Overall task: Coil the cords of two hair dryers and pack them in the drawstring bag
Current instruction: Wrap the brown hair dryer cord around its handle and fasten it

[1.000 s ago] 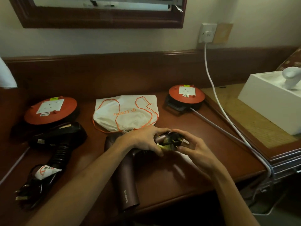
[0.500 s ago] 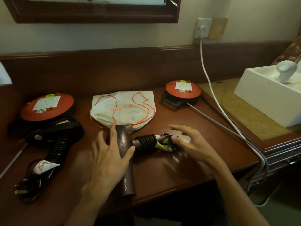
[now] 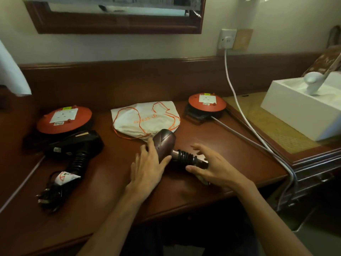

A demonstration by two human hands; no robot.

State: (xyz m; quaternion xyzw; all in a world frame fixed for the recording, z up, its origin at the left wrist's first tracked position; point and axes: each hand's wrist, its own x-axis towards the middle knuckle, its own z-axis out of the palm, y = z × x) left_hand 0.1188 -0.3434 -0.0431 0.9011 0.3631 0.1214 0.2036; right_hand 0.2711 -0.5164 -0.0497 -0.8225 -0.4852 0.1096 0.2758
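The brown hair dryer [image 3: 164, 143] lies mid-table, its nose touching the white drawstring bag [image 3: 145, 120] with orange cord. Its black cord [image 3: 185, 155] is coiled around the handle. My left hand [image 3: 147, 168] clasps the dryer's barrel, thumb on the right side. My right hand [image 3: 214, 166] arches over the handle's end, thumb along its near side; the plug is hidden under it. The black hair dryer [image 3: 77, 145] lies at the left with its cord wound on the handle and its plug [image 3: 48, 197] toward the table's front edge.
Two red cable reels sit at the back, one on the left [image 3: 63, 120] and one on the right [image 3: 206, 103]. A white cable [image 3: 238, 100] runs from the wall socket across the right side. A white box [image 3: 299, 111] stands on the side table.
My left hand left the plug end and moved onto the dryer's barrel. My right hand slid over the handle's end. The dryer now lies closer to the bag.
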